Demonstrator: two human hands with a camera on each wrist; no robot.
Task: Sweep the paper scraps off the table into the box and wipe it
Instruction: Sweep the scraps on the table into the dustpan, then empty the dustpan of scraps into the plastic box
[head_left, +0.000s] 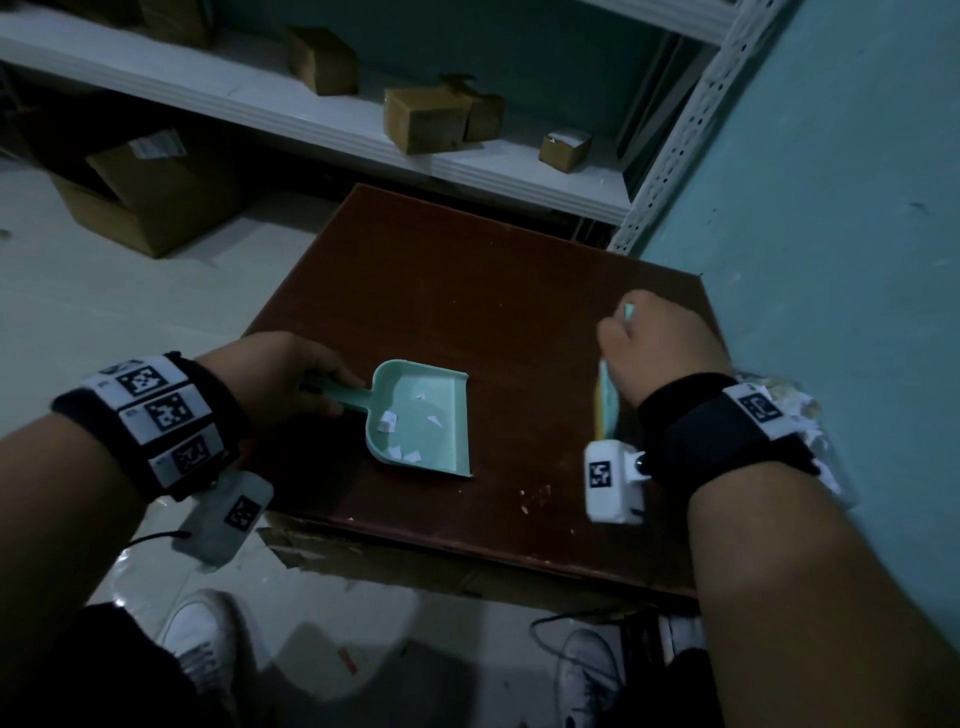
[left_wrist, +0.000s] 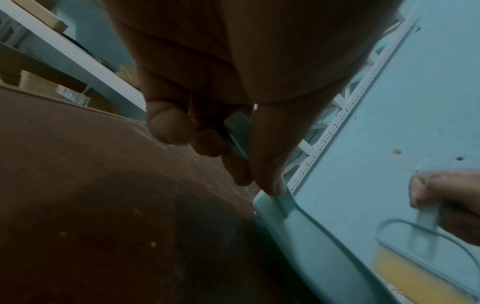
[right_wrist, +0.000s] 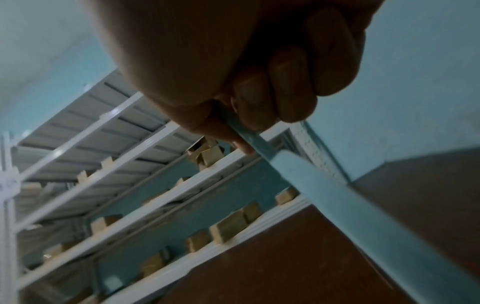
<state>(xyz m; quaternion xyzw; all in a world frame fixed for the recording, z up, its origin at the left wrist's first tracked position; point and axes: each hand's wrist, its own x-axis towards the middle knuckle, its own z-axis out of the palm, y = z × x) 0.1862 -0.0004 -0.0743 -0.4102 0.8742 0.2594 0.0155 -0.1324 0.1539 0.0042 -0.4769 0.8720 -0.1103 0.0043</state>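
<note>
Fingers of your left hand (head_left: 270, 371) wrap the dustpan (head_left: 423, 418) handle mid-frame on the desk (head_left: 467, 270), scraps (head_left: 387, 421) inside, right hand (head_left: 657, 348) grips the brush (head_left: 608, 410); keep pan lip flat, sweep short strokes toward it.

White shelving (head_left: 291, 111) holds small cardboard boxes (head_left: 423, 119); white shoes (head_left: 200, 642), seemingly sneakers, below.

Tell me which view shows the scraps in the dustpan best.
Head view: white scraps lie plainly inside the dustpan. Left wrist shows only the pan's rim and handle, no scraps. Right wrist shows neither.
</note>
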